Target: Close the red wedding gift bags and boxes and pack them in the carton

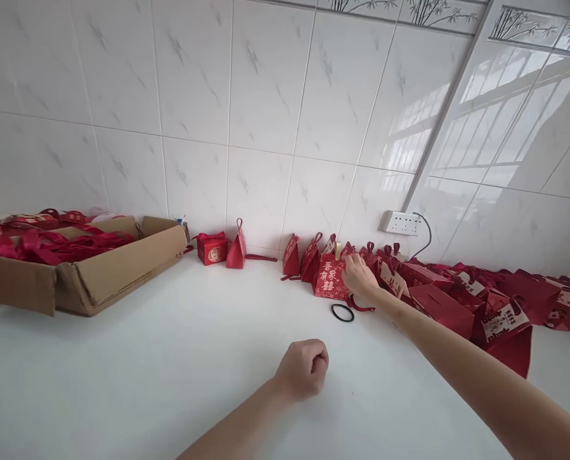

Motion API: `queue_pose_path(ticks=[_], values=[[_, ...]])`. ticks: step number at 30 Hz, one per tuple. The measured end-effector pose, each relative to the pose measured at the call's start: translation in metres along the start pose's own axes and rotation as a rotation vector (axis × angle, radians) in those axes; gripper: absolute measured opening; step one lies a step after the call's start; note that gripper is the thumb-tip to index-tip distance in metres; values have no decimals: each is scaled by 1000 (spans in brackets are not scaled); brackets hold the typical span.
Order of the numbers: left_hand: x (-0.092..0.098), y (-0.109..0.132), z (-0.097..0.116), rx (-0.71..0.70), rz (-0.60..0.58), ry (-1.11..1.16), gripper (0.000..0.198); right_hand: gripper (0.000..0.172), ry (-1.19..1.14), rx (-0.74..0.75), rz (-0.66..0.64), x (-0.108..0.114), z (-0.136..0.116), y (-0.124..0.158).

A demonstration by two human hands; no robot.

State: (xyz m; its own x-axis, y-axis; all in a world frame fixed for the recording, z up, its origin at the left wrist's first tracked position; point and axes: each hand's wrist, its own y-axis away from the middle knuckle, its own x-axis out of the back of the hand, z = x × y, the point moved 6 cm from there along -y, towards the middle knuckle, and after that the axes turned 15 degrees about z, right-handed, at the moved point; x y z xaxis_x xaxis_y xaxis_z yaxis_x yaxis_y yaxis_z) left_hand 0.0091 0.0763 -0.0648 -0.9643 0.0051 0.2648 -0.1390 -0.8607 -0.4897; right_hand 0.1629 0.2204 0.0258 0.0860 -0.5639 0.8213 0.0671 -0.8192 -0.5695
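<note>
My left hand (303, 368) rests as a closed fist on the white table (208, 358), with nothing visible in it. Farther back, my right hand (360, 276) reaches to the right edge of a red gift box (330, 277) with white characters. Its fingers are bent at the box's side, and their tips are partly hidden, so I cannot tell whether they grip it. A black ring-shaped band (342, 312) lies on the table just in front of that box. Red ribbon (362, 308) lies beneath my right wrist.
An open cardboard box (136, 263) of red ribbons stands at the left. Near the tiled wall are a red cube box (212, 249) and a red triangular box (236, 248). Many red boxes (441, 308) crowd the right side. A white power strip (402, 223) is on the wall.
</note>
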Motion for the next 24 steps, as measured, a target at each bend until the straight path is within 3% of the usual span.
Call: queue_pose_path(ticks=[6,11,17,24], values=[[1,0,-2,64,-3,-13,15,50,-14,-163,-47,-14,24,-21],[1,0,-2,73,-15,-18,15,37,-36,-182,-69,-16,23,-18],[0,1,-1,80,-33,-37,15,29,-33,-113,-112,-3,17,-12],[0,3,-1,64,-27,-81,15,46,12,-12,-69,30,24,-3]])
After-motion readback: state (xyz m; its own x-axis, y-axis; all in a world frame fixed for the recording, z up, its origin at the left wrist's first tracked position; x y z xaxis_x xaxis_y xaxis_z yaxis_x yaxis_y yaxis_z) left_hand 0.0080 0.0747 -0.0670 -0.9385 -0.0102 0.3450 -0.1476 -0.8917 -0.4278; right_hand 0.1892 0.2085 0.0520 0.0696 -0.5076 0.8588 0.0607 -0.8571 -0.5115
